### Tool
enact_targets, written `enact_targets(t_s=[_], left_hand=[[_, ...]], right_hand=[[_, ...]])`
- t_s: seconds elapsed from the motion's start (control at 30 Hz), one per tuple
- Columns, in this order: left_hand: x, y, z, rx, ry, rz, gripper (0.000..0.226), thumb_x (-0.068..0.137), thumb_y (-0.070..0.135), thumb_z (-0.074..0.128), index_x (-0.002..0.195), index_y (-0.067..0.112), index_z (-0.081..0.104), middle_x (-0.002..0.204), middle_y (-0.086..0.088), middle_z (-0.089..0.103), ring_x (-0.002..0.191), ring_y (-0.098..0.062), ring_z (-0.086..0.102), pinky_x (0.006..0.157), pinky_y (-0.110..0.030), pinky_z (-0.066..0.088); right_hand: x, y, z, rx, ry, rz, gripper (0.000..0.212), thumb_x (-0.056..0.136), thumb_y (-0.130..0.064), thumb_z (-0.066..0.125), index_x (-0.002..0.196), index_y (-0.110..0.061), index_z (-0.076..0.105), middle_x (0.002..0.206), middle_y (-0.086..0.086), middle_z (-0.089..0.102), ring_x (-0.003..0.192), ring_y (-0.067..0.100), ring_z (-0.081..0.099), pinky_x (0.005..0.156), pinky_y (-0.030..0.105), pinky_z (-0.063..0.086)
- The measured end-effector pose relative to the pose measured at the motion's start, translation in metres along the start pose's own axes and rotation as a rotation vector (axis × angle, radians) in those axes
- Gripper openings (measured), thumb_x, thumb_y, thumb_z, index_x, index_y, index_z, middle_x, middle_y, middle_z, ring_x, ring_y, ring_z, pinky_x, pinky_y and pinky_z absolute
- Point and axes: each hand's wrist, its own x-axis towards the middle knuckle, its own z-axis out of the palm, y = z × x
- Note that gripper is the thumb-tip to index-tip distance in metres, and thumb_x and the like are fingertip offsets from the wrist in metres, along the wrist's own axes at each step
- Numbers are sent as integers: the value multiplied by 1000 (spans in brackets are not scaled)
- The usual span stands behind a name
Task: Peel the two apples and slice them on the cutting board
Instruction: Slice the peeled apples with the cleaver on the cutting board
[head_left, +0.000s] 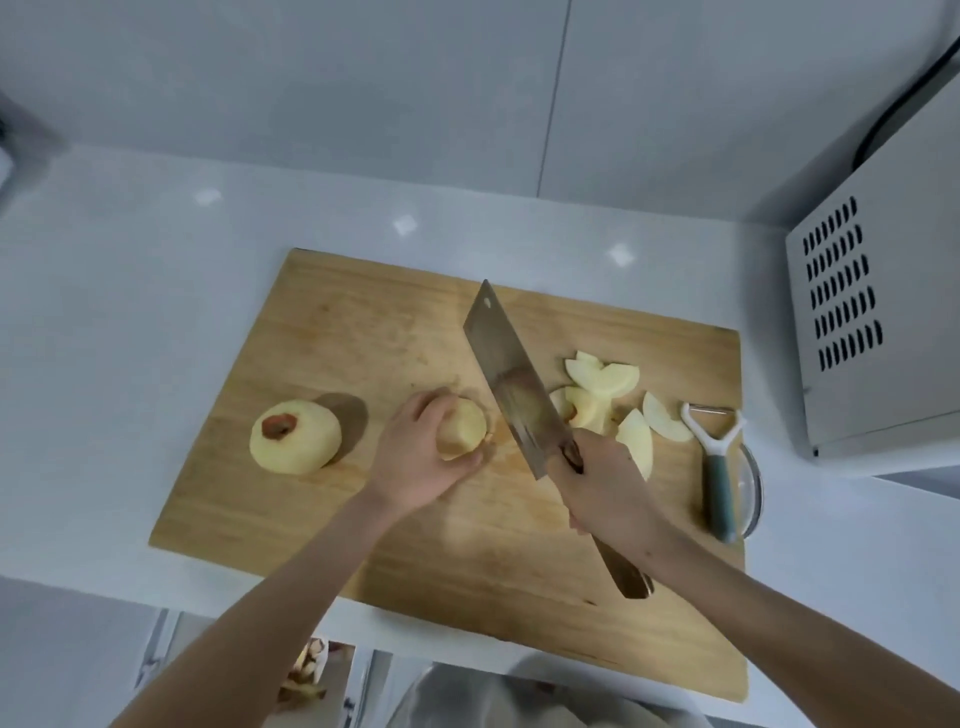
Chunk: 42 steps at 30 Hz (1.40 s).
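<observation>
Cutting board (363, 338) lies on white worktop (130, 291).

L hand (415, 462): forearm comes in over board's near edge, wrist straight, fingers curled over a peeled apple piece (462, 428) at board centre. L grip grasps that piece, holding it down on the wood.

R hand (605, 483): forearm in over board's near-right corner, R grip clenched round the cleaver (511, 384) handle. Blade points to board's far edge, flat side tilted up, edge just right of the held piece; contact w/ it can't be told.

Second apple (295, 436), peeled whole w/ skin at stem end, sits on board's left part, apart from L hand. Slices (602, 382) heaped on board's right part. Peeler (717, 467) at board's right edge. Grey vented appliance (872, 332) beyond board's right edge.
</observation>
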Motion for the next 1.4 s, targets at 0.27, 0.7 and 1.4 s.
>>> enact_targets(t_s=[0.27,0.7,1.4], left_hand=[[4,9,-3,-73,-134,-179,76,72,51,75,136,24,45,120,-2,51,94,-9,47,81,-18,35],[3,17,-4,-49,-63,-150,63,77,55,68,128,23,51,115,-6,49,90,-17,55,76,-21,40],[24,-11,-10,201,-40,788,25,66,17,83,91,15,75,98,-5,67,96,-17,48,72,-30,53]], right_hand=[[7,7,32,-160,69,-17,33,94,-24,45,64,-17,33,59,-2,39,53,12,36,48,27,31],[-9,13,23,-219,135,-43,25,94,-21,46,74,-7,47,63,9,52,53,16,41,47,25,32],[-30,-4,18,-399,52,-113,21,99,-23,38,80,-15,42,64,2,51,52,17,45,51,31,40]])
